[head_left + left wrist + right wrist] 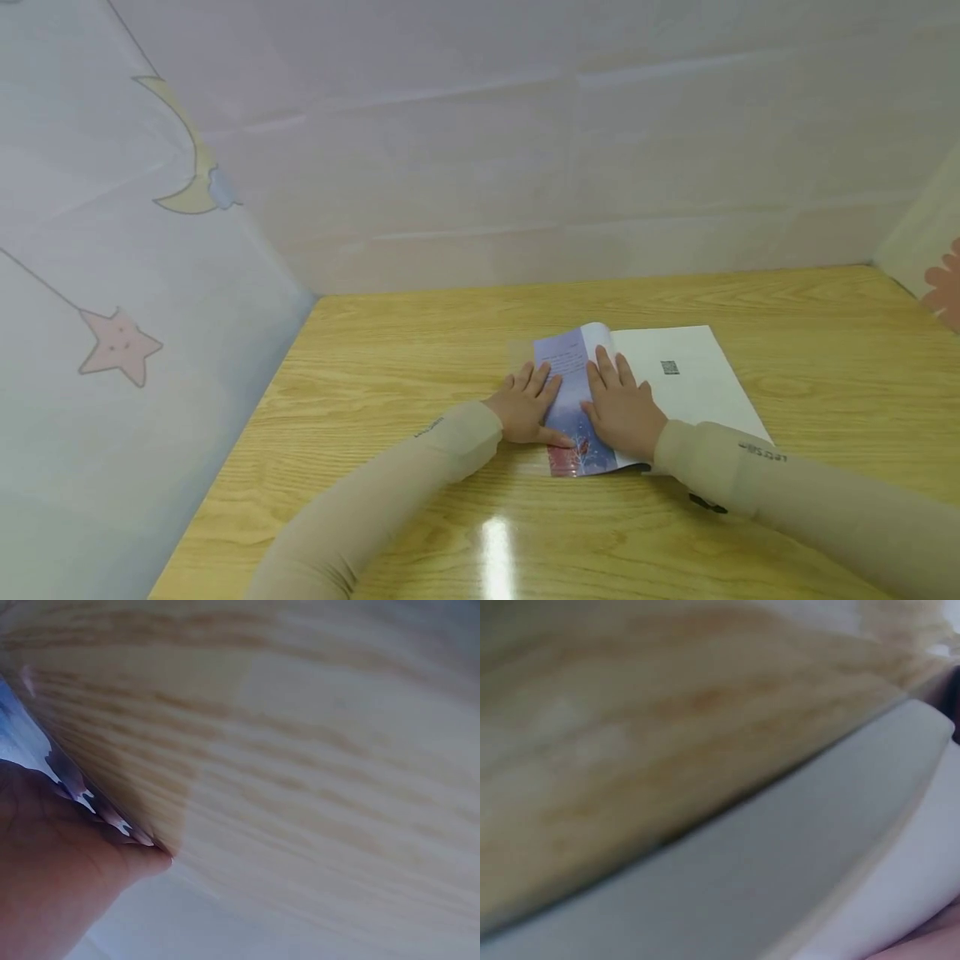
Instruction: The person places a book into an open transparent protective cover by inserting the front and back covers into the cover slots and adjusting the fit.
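Note:
In the head view a sheet or cover with a purple-blue print (566, 354) lies folded over toward the left, its upper fold raised in a curve. My left hand (525, 408) rests on its left part with fingers spread. On its right part my right hand (624, 410) lies flat, fingers pointing away. A white page (705, 387) with a small printed code extends to the right beneath the right forearm. The left wrist view shows the left hand (67, 862) at the printed sheet's edge. White pages (795, 847) fill the lower right wrist view.
The wooden table (375, 358) reaches back to a pale wall covering with a moon and a star on the left. A small black object (707, 503) shows under the right sleeve. Light reflects off the table's front part.

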Motion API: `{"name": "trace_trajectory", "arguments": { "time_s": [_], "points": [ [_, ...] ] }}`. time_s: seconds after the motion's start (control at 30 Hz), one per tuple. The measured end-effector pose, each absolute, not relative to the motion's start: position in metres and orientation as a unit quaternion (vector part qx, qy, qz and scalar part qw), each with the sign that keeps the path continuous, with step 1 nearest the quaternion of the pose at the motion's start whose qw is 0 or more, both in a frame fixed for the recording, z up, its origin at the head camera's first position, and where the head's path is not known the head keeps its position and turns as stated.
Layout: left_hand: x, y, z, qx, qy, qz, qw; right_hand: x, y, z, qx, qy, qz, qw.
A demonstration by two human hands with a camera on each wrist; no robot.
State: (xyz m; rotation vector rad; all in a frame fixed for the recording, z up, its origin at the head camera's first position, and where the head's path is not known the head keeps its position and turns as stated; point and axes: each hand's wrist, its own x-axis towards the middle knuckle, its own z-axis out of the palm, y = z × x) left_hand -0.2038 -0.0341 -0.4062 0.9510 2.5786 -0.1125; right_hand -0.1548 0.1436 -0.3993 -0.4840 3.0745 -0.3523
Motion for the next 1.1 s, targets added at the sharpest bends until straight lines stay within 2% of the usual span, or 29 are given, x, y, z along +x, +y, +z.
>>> {"name": "trace_trajectory", "arguments": {
  "time_s": [0.4, 0.6, 0.87, 1.1],
  "points": [
    [-0.201, -0.035, -0.401, 0.342, 0.92, -0.053, 0.186, -0.156, 0.132, -0.403, -0.151, 0.984, -0.091, 0.034],
    [-0.199, -0.034, -0.399, 0.339, 0.92, -0.057, 0.189, -0.157, 0.134, -0.406, -0.155, 0.983, -0.095, 0.031],
    [-0.198, -0.033, -0.396, 0.336, 0.921, -0.046, 0.191, -0.162, 0.164, -0.398, -0.213, 0.961, -0.166, 0.058],
    [-0.2, -0.034, -0.399, 0.336, 0.921, -0.044, 0.194, -0.165, 0.181, -0.397, -0.203, 0.954, -0.201, 0.088]
  ]
}}
